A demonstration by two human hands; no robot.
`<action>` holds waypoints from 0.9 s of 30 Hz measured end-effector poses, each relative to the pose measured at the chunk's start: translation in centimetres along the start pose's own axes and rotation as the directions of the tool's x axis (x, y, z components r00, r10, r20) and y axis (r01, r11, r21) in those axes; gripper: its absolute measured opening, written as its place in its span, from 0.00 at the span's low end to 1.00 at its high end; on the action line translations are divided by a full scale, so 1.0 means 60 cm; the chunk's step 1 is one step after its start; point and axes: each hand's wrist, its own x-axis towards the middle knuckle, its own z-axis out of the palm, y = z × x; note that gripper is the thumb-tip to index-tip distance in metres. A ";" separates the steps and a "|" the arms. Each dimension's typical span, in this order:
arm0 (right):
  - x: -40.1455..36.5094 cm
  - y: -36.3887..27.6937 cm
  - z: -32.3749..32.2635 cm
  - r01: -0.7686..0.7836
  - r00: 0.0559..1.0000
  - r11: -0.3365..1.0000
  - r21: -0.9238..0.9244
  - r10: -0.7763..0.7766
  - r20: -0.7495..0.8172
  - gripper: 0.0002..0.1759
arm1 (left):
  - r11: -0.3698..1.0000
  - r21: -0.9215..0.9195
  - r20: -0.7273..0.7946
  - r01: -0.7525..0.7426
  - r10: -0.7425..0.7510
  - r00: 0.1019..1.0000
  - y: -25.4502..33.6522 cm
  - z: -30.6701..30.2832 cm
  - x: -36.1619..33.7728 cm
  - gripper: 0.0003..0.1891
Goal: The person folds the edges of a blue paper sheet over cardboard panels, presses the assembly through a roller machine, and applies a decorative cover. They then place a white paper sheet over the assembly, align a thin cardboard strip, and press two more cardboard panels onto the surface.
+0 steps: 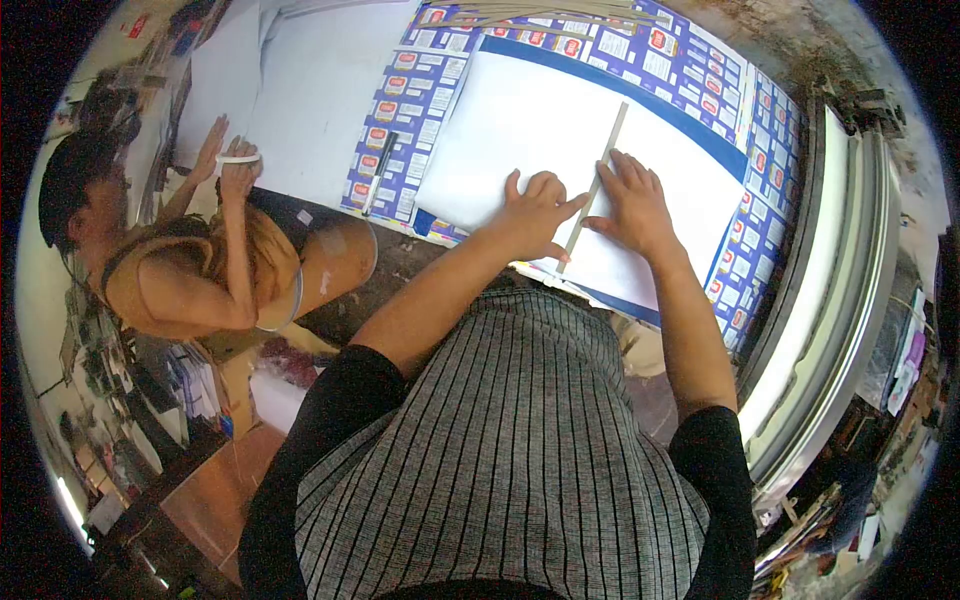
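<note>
A thin grey-brown strip lies slantwise across a large white sheet. Beneath that sheet, a blue border shows along its far and right sides. My left hand rests on the white sheet left of the strip, its thumb and forefinger stretched out to the strip's edge and the other fingers bent. On the other side, my right hand lies with fingers spread, fingertips and thumb at the strip's right edge. Neither hand is wrapped round anything.
Printed purple sheets cover the table, with a black-and-white marker on them. More thin strips lie at the far edge. At left a person has both hands near white sheets. Long pale rails run along the right.
</note>
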 end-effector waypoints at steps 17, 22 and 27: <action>0.053 0.019 -0.011 -0.039 0.995 0.998 -0.052 0.034 -0.093 0.27 | 1.000 0.005 0.078 0.003 -0.004 0.997 0.003 -0.011 0.006 0.54; 0.051 0.008 -0.027 -0.047 0.998 0.995 -0.090 0.043 -0.045 0.27 | 1.000 -0.008 0.110 0.017 -0.016 0.994 0.010 -0.025 0.010 0.53; 0.058 0.010 -0.016 -0.100 0.995 0.989 -0.110 0.097 -0.034 0.27 | 0.999 0.023 0.181 0.037 -0.041 0.983 0.013 -0.030 0.015 0.53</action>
